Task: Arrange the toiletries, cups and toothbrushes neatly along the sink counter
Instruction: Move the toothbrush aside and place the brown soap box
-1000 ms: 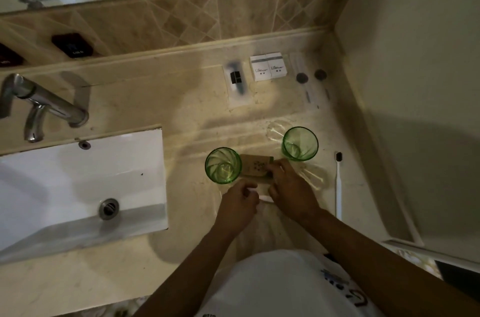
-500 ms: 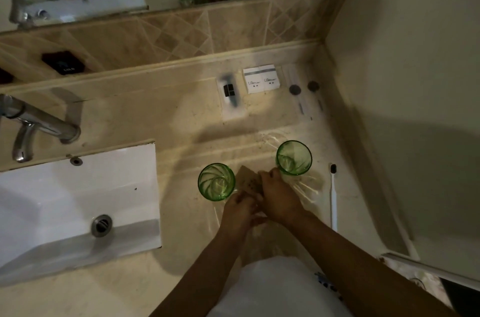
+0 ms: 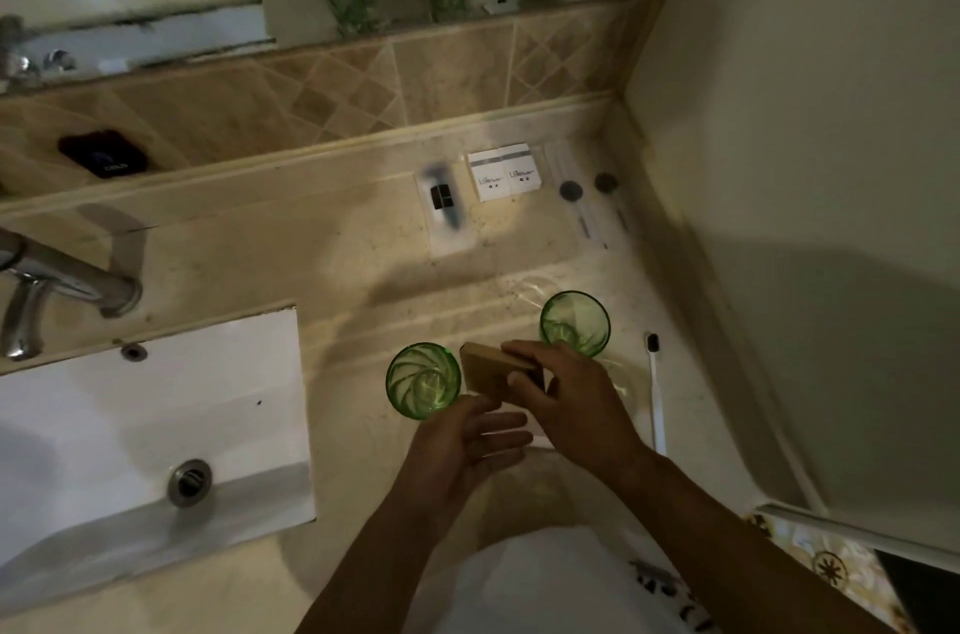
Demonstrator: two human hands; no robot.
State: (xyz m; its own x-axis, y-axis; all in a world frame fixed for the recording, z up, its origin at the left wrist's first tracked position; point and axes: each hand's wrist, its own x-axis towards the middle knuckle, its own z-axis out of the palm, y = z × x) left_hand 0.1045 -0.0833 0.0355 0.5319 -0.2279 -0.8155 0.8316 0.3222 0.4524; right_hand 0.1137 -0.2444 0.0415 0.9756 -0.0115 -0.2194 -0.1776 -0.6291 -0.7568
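Note:
Two green glass cups stand on the beige counter (image 3: 332, 269): the left cup (image 3: 423, 381) and the right cup (image 3: 575, 323). Between them my right hand (image 3: 566, 404) grips a small brown box (image 3: 493, 371), lifted and tilted. My left hand (image 3: 467, 441) is just below the box with fingers relaxed, holding nothing. A white toothbrush (image 3: 655, 394) with a dark head lies to the right of the right cup. Along the back sit two white boxes (image 3: 506, 171), a clear packet (image 3: 444, 212) with dark contents and more clear packets (image 3: 589, 196).
A white sink (image 3: 145, 425) with a chrome tap (image 3: 57, 285) fills the left. The side wall (image 3: 805, 217) closes the counter on the right. A tiled backsplash and mirror run along the back. A black switch (image 3: 104, 160) sits on the tiles.
The right hand has lifted the brown box off the counter and tilted it. The left hand has let go and opened beneath it. The view shifted slightly downward.

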